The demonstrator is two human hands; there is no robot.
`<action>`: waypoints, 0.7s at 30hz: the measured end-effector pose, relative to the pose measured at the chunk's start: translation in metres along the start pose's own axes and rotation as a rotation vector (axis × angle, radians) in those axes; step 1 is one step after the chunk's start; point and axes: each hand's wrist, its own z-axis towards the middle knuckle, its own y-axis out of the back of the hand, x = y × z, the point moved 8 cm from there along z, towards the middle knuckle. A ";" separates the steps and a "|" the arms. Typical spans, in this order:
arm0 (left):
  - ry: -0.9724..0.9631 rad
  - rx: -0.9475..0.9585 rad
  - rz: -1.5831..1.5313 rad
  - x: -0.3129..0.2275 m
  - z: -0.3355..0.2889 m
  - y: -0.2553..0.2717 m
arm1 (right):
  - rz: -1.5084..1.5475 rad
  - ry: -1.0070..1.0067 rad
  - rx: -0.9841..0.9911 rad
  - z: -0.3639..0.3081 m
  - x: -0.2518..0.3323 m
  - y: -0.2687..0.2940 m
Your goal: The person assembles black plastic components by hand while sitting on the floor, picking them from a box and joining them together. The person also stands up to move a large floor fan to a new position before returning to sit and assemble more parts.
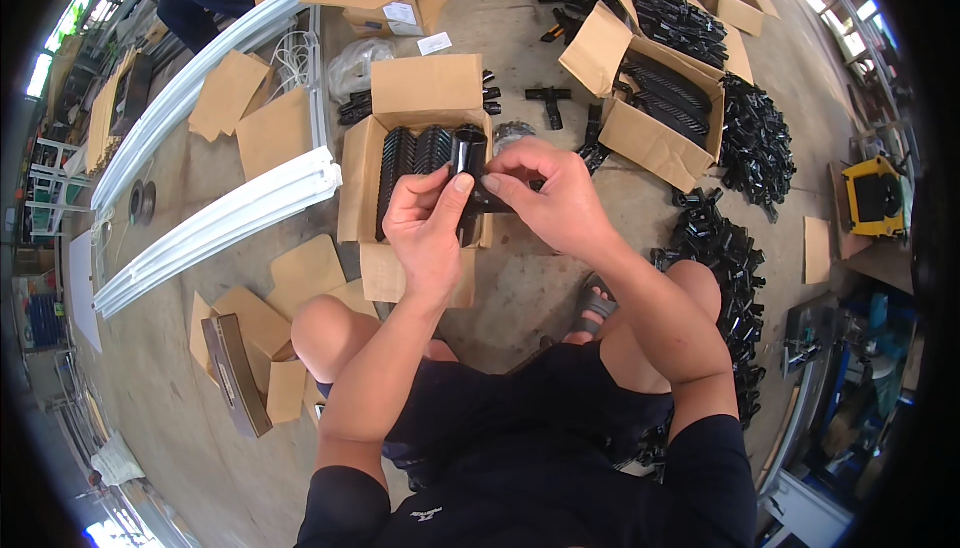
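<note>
The black tube [467, 151] is up in the air over the open box [424, 84], pinched between the thumb and the other left fingers [461, 184], maybe to keep it still, while the right fingers [506, 188] bend in at its side, though I cannot tell if they pinch it too. Black parts [398, 170] sit in neat rows in the box, perhaps so more can fit. On the floor [500, 293], a big pile [757, 138] lies near the right box [655, 148], perhaps for easy reach.
</note>
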 end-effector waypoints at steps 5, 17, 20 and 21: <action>0.025 0.026 -0.002 -0.001 -0.002 0.002 | -0.302 0.305 -0.006 -0.002 0.021 -0.002; 0.062 0.030 -0.047 -0.003 -0.004 -0.001 | 0.038 -0.077 0.045 -0.003 -0.013 -0.005; 0.044 0.053 -0.058 -0.004 -0.004 -0.003 | -0.078 -0.052 0.063 -0.003 -0.006 -0.003; 0.038 0.053 -0.054 -0.005 -0.004 -0.003 | -0.001 -0.059 0.064 -0.003 -0.006 -0.004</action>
